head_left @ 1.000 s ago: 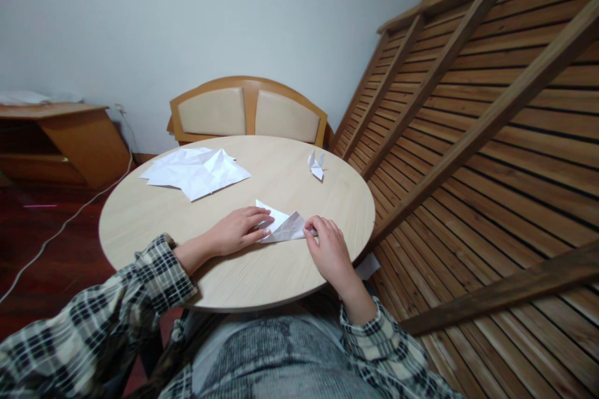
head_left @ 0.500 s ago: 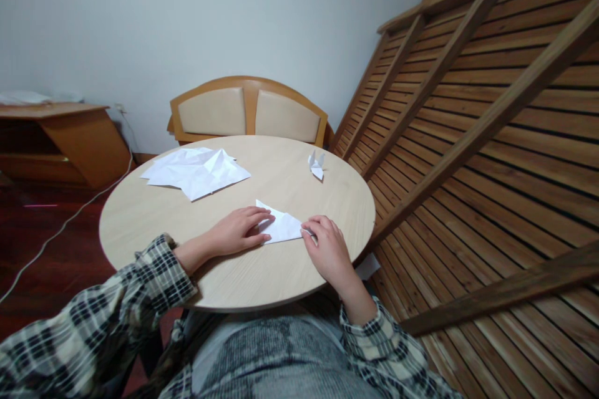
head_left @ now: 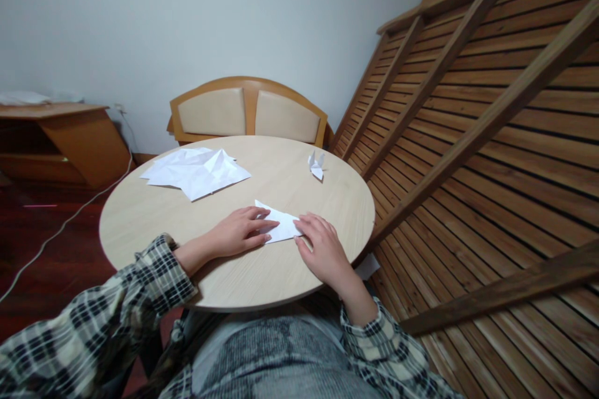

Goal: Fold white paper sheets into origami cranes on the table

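I see 2 plaid sleeves [head_left: 159,271], 2 hands, 1 folded white paper [head_left: 284,229] between them on the near half of 1 round table [head_left: 238,283]. Left hand [head_left: 238,230]: palm down, fingers spread over the paper's left part. Right hand [head_left: 322,246]: fingertips on its right end; pinching or pressing, I can't tell. Farther: 1 pile of creased white sheets [head_left: 196,173] left, can't count layers; 1 small paper figure [head_left: 316,168] right. Behind table: 1 headboard [head_left: 250,109].

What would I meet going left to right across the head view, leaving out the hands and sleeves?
Wooden cabinet, creased paper sheets, folded paper piece, small standing paper figure, slatted wooden panel.
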The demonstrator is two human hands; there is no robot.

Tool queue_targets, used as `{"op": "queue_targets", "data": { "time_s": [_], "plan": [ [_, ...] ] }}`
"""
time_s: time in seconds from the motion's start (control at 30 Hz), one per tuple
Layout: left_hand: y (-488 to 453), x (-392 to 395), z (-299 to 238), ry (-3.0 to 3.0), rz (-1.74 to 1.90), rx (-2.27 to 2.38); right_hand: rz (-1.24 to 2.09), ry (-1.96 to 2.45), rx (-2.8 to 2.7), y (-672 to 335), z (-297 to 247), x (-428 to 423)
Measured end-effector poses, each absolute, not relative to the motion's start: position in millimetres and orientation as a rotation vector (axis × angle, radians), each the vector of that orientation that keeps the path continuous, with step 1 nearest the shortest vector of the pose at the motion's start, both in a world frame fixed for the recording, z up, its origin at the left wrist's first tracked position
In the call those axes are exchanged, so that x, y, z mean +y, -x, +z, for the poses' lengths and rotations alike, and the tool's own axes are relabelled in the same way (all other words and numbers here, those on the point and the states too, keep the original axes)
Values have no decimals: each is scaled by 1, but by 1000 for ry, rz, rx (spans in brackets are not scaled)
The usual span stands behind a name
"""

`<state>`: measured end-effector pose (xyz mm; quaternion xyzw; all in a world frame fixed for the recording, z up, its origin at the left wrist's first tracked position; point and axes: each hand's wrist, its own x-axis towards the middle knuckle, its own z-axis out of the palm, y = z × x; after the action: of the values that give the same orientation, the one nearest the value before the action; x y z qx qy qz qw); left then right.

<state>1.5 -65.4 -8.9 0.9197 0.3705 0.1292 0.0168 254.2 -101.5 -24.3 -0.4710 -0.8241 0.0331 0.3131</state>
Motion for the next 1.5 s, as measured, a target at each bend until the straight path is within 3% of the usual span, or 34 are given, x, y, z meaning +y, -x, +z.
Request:
{"op": "queue_targets", "data": {
  "time_s": [0.2,0.77,1.5],
  "plan": [
    [-4,-67,-10,-2903,413,1226,256,839,-2479,-254,-15,-105],
    [0,-62,-20,-2885,384,1144,430,884,-2521,-251,-16,-100],
    [-5,-67,-12,-2876,361,1276,186,1442,-2197,-248,-25,-97]
  ]
}}
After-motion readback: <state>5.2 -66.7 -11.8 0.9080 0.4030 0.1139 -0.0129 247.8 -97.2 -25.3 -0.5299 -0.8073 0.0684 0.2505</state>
